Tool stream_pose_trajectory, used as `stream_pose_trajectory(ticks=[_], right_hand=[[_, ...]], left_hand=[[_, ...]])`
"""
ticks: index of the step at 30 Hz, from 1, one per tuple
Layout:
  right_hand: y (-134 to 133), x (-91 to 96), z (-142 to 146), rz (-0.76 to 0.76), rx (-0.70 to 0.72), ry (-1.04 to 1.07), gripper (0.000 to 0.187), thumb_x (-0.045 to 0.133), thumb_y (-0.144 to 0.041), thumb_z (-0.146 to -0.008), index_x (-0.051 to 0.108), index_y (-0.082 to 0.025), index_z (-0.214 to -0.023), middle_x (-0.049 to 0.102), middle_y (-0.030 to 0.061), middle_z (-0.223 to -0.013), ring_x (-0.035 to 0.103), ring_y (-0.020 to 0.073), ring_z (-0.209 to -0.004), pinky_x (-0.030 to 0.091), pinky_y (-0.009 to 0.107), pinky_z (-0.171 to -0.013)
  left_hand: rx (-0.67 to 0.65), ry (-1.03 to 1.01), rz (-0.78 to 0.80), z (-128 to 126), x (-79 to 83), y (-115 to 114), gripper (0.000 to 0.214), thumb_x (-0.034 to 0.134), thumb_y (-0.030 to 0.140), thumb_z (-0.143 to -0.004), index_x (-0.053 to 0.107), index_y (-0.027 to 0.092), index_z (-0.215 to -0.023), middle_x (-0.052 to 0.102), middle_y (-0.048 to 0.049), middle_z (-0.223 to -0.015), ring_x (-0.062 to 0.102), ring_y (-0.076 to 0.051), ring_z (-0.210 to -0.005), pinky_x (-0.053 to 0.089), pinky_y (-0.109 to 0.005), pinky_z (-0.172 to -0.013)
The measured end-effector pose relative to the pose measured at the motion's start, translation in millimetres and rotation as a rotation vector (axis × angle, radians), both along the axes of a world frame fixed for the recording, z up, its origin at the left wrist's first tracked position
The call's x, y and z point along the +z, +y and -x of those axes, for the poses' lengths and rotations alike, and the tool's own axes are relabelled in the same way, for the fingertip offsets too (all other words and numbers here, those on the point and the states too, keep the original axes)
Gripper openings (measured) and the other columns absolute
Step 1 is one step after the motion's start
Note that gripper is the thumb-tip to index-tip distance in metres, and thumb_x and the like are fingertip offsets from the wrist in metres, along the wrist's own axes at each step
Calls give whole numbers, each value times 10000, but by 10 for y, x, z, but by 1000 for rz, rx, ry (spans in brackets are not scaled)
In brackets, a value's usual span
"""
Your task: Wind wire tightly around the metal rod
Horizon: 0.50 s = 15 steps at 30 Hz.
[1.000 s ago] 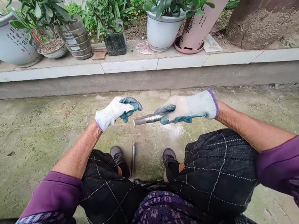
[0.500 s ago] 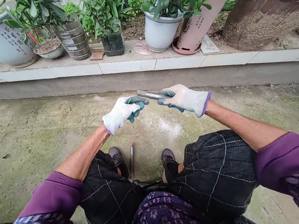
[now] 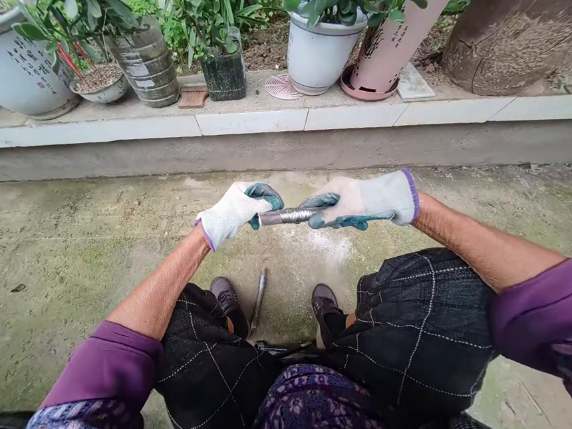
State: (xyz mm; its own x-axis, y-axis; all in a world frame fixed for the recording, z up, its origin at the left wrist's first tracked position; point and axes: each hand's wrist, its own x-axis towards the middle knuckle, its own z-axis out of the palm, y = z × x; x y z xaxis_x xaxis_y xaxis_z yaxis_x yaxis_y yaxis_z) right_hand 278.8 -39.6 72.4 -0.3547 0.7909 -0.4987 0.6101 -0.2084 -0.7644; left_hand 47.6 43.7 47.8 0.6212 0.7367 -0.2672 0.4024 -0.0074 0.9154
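We hold a short threaded metal rod level above the concrete floor, our right hand closed around its three o'clock end and our left hand curled at its nine o'clock tip, fingers seemingly pinching it. It looks stiff, fairly heavy and slick on its smooth tip, so we judge the ribbed middle the surest place to grasp. Half a second ago the rod sat higher, towards twelve o'clock and tilted; another rod lies between our shoes at six o'clock.
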Motion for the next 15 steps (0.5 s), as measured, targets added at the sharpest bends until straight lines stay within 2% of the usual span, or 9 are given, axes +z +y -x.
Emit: stream_pose_trajectory(ticks=[3,6,11,15], right_hand=[[55,-71,2,-20,55,-161,249,789,-418,-785,756,-201,-903,533,-44,-570,426,85,-444,321,220,-369],[107,-137,0,-112,56,-252,179,781,-384,-783,754,-214,-831,571,-27,-562,438,97,-466,308,243,-416],[170,-209,16,-297,74,-373,104,706,-273,-791,763,-215,-856,631,-31,-642,498,111,-561,332,256,-529],[200,-183,25,-394,-51,-453,181,665,-306,-842,763,-197,-948,586,-34,-635,461,106,-539,326,262,-527]], left_hand=[[-9,58,-43,14,-20,-33,170,636,171,-673,751,132,-792,681,7,-696,540,-80,-522,447,-167,-429],[-24,119,-87,7,-5,-75,173,623,174,-700,759,138,-801,655,18,-662,525,-75,-494,435,-171,-426],[12,160,-118,-15,57,-93,152,614,142,-771,753,138,-833,601,35,-605,500,-69,-433,396,-177,-388],[74,37,-50,-35,88,-120,171,608,93,-819,734,122,-931,610,31,-597,513,-73,-447,437,-184,-409]])
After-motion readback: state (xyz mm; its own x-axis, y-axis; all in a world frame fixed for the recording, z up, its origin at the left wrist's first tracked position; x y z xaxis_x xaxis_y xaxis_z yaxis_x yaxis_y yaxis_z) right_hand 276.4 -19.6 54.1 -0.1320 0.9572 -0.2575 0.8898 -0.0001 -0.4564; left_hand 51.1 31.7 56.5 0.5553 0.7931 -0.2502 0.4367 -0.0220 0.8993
